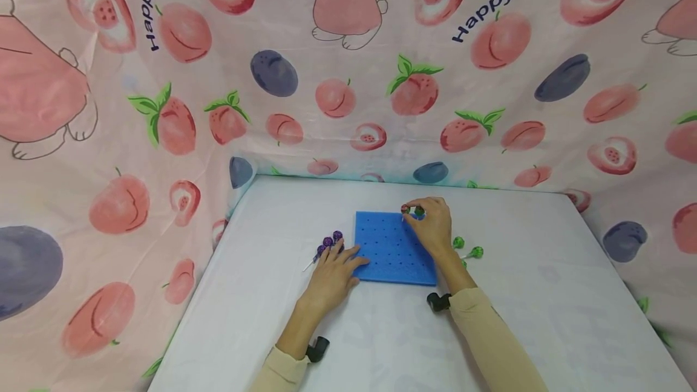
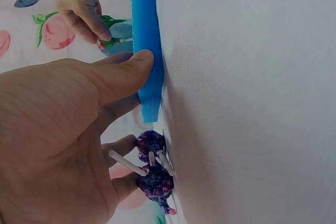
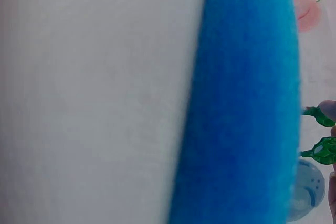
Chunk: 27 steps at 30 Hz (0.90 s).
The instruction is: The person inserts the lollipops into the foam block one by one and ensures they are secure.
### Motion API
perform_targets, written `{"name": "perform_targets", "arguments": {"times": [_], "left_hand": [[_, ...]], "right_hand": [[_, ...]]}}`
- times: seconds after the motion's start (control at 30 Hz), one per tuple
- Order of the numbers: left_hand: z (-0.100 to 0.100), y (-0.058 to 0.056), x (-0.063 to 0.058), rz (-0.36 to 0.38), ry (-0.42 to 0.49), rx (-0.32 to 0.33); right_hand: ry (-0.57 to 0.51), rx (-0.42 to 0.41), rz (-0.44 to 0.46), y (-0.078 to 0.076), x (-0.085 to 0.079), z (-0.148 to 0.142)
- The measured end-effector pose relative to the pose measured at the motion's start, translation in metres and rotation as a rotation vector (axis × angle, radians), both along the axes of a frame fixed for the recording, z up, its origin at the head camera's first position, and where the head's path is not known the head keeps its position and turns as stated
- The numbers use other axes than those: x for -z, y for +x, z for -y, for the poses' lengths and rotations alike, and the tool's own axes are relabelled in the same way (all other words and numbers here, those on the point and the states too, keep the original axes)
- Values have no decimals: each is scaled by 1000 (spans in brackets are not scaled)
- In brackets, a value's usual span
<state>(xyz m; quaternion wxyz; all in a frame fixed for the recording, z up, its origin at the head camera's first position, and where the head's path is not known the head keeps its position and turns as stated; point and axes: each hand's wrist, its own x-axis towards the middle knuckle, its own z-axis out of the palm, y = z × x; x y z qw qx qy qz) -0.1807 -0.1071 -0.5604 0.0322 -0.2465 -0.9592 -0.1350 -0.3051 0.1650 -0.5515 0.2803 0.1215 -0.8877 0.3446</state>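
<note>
Apparently, the left hand, fingers loosely spread, is steadying the blue board while, near its far right corner, the right grip is pinching a red-and-green lollipop, best pressed straight down without knocking the green lollipop beside it.

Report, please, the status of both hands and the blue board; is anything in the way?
Left hand touching blue board, near-left corner. Right hand pinching lollipop at board's far right. No blockage visible; purple lollipops close by left hand.
</note>
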Motion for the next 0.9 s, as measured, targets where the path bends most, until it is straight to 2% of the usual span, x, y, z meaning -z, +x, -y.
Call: {"name": "perform_targets", "arguments": {"times": [0.27, 0.53, 0.9], "left_hand": [[0, -1, 2, -2, 2, -1], [0, 1, 0, 4, 14, -2], [-2, 1, -2, 3, 22, -2]], "right_hand": [[0, 1, -17, 1, -1, -2], [-59, 12, -41, 5, -1, -5], [-137, 60, -2, 15, -1, -13]]}}
